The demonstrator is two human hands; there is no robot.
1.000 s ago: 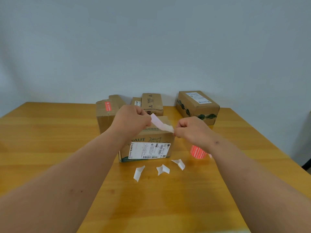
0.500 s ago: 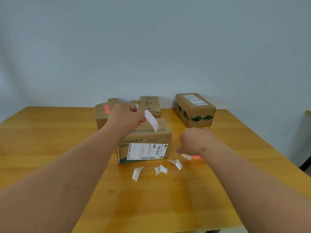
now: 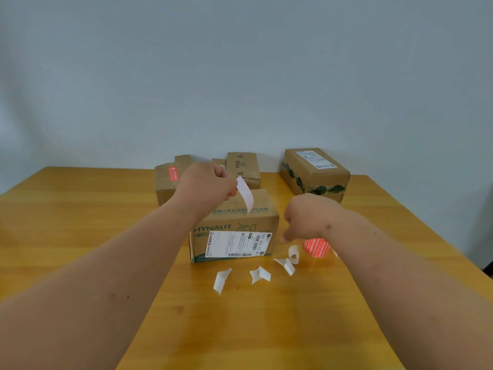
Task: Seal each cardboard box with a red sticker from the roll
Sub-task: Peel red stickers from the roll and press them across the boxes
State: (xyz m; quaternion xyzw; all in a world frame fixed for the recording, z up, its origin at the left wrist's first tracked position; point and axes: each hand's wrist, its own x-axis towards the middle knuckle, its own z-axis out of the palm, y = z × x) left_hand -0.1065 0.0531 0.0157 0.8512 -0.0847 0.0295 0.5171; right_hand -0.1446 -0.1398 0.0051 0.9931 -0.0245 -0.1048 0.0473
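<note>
Peeled sticker (image 3: 245, 193) pinched in left hand (image 3: 206, 186) at centre frame; right hand (image 3: 306, 217), just emptied, half-open, backing scrap (image 3: 293, 254) dropped lower right. Ready for HYNAUT box (image 3: 234, 231).

A single head-worn wide-angle camera looks forward and slightly down from the near edge of a wooden table (image 3: 80, 222), facing a plain pale wall (image 3: 240, 76) that fills the upper half of the frame. Both forearms enter from the lower corners, the left hand (image 3: 208, 188) and right hand (image 3: 309, 217) meeting near centre. Cardboard boxes (image 3: 314, 172) sit mid-frame along the far edge. The wide lens bows the table's edges outward.
</note>
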